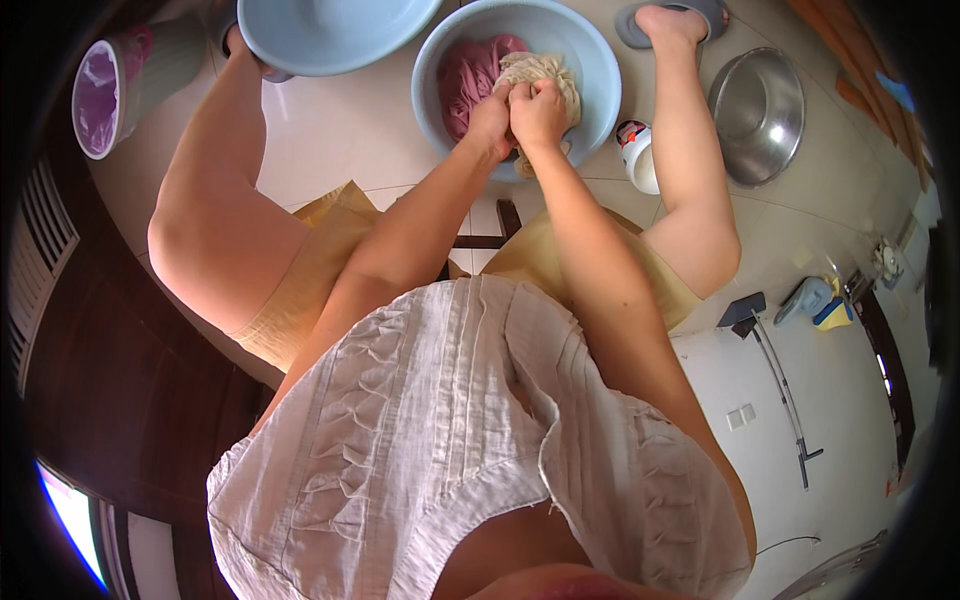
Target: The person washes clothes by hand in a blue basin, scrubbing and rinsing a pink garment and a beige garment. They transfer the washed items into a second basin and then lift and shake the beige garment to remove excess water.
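Between my feet, a light blue plastic basin (600,90) holds a bunched pink cloth (474,71) on its left side and a beige cloth (559,67) near its middle. My left hand (491,120) and my right hand (537,112) are close together over the basin, both closed on the beige cloth. Part of that cloth hangs below my hands near the basin's near rim. The pink cloth lies beside my left hand. The fingertips are partly hidden in the folds.
A second blue basin (337,45) is at the upper left. A lined waste bin (120,97) lies farther left. A white tub (641,161) is beside my right leg, with a steel bowl (757,116) beyond it. A long-handled squeegee (776,375) stands at the right wall.
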